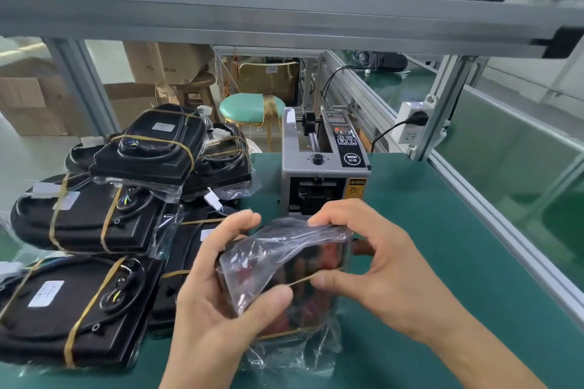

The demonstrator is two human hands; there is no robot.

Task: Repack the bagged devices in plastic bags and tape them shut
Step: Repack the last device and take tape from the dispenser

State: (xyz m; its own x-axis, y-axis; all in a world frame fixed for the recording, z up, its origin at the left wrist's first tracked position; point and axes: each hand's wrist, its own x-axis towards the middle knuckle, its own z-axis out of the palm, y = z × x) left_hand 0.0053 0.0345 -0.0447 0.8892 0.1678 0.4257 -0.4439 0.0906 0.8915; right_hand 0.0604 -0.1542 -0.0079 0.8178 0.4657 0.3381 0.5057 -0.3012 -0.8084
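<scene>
Item: black device (303, 281) in clear plastic bag (275, 249), held above the green bench (442, 246), front centre. Left hand (227, 287) grips the bag's near side, fingers curled round it; right hand (373, 265) pinches the far edge. Bag not yet taped, by appearance. Pile of banded devices (104, 215) waits at left. Tape dispenser (322, 164) just behind. Aluminium frame (284, 19) overhead; cardboard boxes (38, 98) beyond.

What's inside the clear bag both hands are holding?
The clear bag, gripped by the left hand and right hand, holds a dark device with reddish parts and a tan band. Glare and folds hide details.
</scene>
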